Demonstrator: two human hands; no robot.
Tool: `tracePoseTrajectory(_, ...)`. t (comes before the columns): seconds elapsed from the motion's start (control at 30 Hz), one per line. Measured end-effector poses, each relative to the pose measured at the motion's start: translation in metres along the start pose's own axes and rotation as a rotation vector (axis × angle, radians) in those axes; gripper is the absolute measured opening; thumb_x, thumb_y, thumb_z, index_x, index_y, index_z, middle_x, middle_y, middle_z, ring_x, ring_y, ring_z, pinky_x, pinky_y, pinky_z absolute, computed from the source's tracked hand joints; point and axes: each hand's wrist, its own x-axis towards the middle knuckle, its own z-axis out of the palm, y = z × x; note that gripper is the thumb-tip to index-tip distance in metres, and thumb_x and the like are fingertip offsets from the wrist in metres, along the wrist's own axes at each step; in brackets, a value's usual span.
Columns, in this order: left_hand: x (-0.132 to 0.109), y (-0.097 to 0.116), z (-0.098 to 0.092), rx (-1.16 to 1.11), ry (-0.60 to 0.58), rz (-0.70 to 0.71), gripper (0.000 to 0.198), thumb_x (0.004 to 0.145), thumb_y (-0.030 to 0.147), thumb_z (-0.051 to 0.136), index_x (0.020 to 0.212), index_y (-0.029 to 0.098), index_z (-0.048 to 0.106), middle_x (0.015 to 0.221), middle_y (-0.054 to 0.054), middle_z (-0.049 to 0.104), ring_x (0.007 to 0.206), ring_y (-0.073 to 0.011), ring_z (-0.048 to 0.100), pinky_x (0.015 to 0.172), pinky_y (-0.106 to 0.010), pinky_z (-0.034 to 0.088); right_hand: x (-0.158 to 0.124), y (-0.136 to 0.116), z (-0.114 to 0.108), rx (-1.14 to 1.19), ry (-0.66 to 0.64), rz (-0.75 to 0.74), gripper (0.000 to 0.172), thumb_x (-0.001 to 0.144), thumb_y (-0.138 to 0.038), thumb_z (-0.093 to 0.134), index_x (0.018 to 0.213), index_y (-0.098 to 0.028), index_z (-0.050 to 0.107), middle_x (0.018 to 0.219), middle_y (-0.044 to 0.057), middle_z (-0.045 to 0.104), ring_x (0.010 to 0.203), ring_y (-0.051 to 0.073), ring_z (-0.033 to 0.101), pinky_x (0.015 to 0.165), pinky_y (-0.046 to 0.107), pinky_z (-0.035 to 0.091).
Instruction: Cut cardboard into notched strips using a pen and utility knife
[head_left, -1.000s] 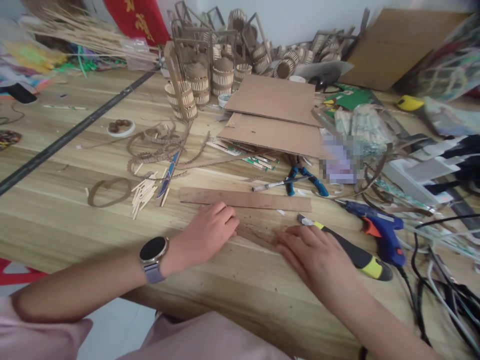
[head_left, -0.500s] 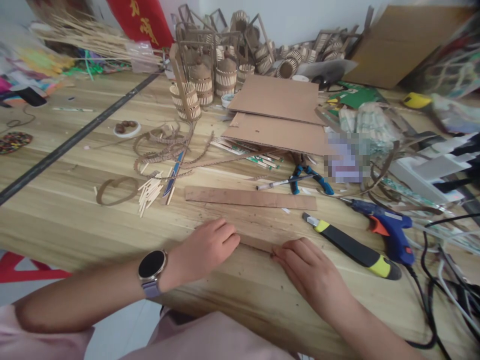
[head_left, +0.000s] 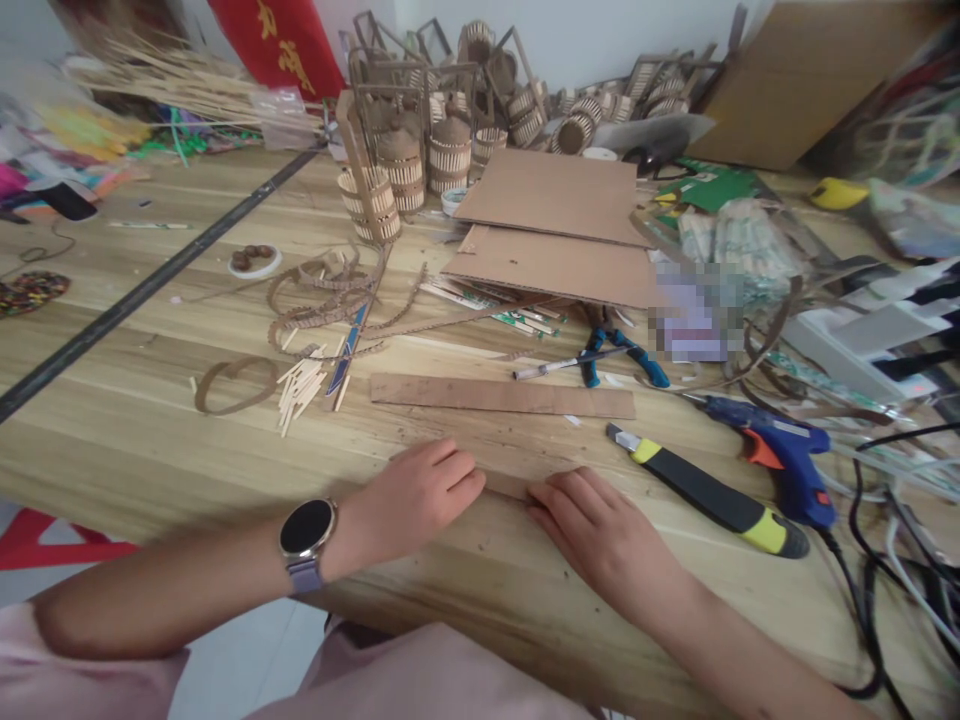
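A thin strip of brown cardboard (head_left: 506, 486) lies low over the wooden table, stretched between my two hands. My left hand (head_left: 420, 495), with a watch on its wrist, has its fingers closed on the strip's left part. The fingertips of my right hand (head_left: 592, 520) pinch the strip's right end. Just beyond both hands a wider, flat cardboard strip (head_left: 502, 396) lies on the table. A utility knife (head_left: 705, 492) rests to the right of my right hand, its tip pointing away to the left. My fingers hide most of the held strip.
Further right lies a blue glue gun (head_left: 780, 450) with cables. Small wooden sticks (head_left: 302, 388) and a cardboard loop (head_left: 235, 386) are at the left. Pliers (head_left: 622, 352), a pen (head_left: 551, 368) and cardboard sheets (head_left: 555, 195) lie beyond. Small baskets (head_left: 371, 205) stand at the back.
My right hand has moved slightly left, closer to my left hand, and less of the strip shows between them. My left hand has barely shifted.
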Motion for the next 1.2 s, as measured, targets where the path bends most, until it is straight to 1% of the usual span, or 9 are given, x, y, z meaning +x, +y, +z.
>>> tracePoseTrajectory(0.23,0.009,0.005,0.000,0.059,-0.008,0.081,0.017,0.098,0.010,0.045,0.094,0.013,0.061,0.083,-0.005,0.055,0.078,-0.0204,0.047,0.066,-0.033,0.044,0.012,-0.003,0.005,-0.033,-0.063,-0.082,0.028,0.102,-0.014,0.038,0.099,-0.012,0.066,0.083,0.008,0.061,0.076,0.021,0.054,0.066,0.033,0.049)
tracePoseTrajectory(0.33,0.012,0.006,0.001,0.084,0.000,0.125,0.019,0.098,0.008,0.044,0.089,0.013,0.061,0.081,-0.006,0.055,0.076,-0.0204,0.047,0.065,-0.033,0.043,0.012,-0.006,0.003,-0.051,-0.089,-0.085,0.031,0.102,-0.014,0.036,0.099,-0.013,0.066,0.083,0.008,0.061,0.075,0.020,0.053,0.064,0.033,0.049)
tracePoseTrajectory(0.53,0.012,0.007,0.001,0.104,0.028,0.176,0.026,0.099,0.006,0.039,0.094,0.011,0.064,0.082,-0.007,0.056,0.076,-0.0202,0.048,0.065,-0.033,0.044,0.012,-0.008,0.003,-0.088,-0.125,-0.060,0.029,0.100,-0.010,0.037,0.097,-0.015,0.066,0.083,0.007,0.061,0.075,0.021,0.052,0.063,0.033,0.048)
tracePoseTrajectory(0.67,0.012,0.006,0.002,0.087,0.020,0.177,0.023,0.098,0.007,0.041,0.094,0.011,0.064,0.083,-0.007,0.057,0.077,-0.0200,0.049,0.066,-0.033,0.044,0.011,-0.008,0.005,-0.085,-0.126,-0.058,0.028,0.100,-0.011,0.038,0.099,-0.014,0.066,0.084,0.008,0.061,0.075,0.021,0.053,0.063,0.033,0.048)
tracePoseTrajectory(0.83,0.006,0.000,0.005,0.011,0.009,0.013,0.022,0.102,0.017,0.046,0.090,0.014,0.063,0.088,-0.006,0.060,0.081,-0.0199,0.051,0.072,-0.032,0.046,0.009,-0.007,0.005,-0.047,-0.121,-0.021,0.025,0.102,-0.017,0.042,0.099,-0.015,0.066,0.086,0.007,0.063,0.080,0.021,0.055,0.071,0.033,0.049)
tracePoseTrajectory(0.97,-0.001,-0.013,0.000,-0.034,0.018,-0.058,0.022,0.103,0.019,0.045,0.093,0.014,0.065,0.090,-0.006,0.063,0.083,-0.0202,0.053,0.075,-0.033,0.046,0.015,-0.001,0.001,-0.012,-0.061,0.007,0.024,0.101,-0.016,0.043,0.094,-0.016,0.065,0.082,0.006,0.064,0.076,0.019,0.057,0.068,0.032,0.047)
tracePoseTrajectory(1.07,0.000,-0.023,-0.009,-0.086,-0.043,-0.146,0.019,0.101,0.017,0.050,0.093,0.016,0.066,0.088,-0.004,0.063,0.083,-0.0198,0.055,0.075,-0.033,0.046,0.026,0.010,-0.005,0.090,-0.161,0.129,0.025,0.100,-0.015,0.045,0.084,-0.019,0.064,0.076,0.003,0.063,0.069,0.016,0.060,0.063,0.028,0.047)
tracePoseTrajectory(1.13,0.002,-0.027,-0.014,-0.126,-0.062,-0.216,0.014,0.099,0.017,0.054,0.093,0.015,0.067,0.090,-0.005,0.064,0.085,-0.0195,0.056,0.078,-0.033,0.048,0.031,0.020,-0.012,0.155,-0.218,0.181,0.023,0.098,-0.016,0.048,0.084,-0.020,0.065,0.077,0.002,0.064,0.070,0.016,0.063,0.064,0.027,0.049)
tracePoseTrajectory(1.2,0.002,-0.028,-0.017,-0.136,-0.039,-0.253,0.010,0.097,0.016,0.057,0.096,0.014,0.067,0.095,-0.006,0.064,0.089,-0.0202,0.056,0.081,-0.034,0.049,0.028,0.031,-0.021,0.147,-0.162,0.185,0.020,0.099,-0.021,0.048,0.093,-0.020,0.067,0.085,0.005,0.067,0.077,0.018,0.065,0.069,0.030,0.052)
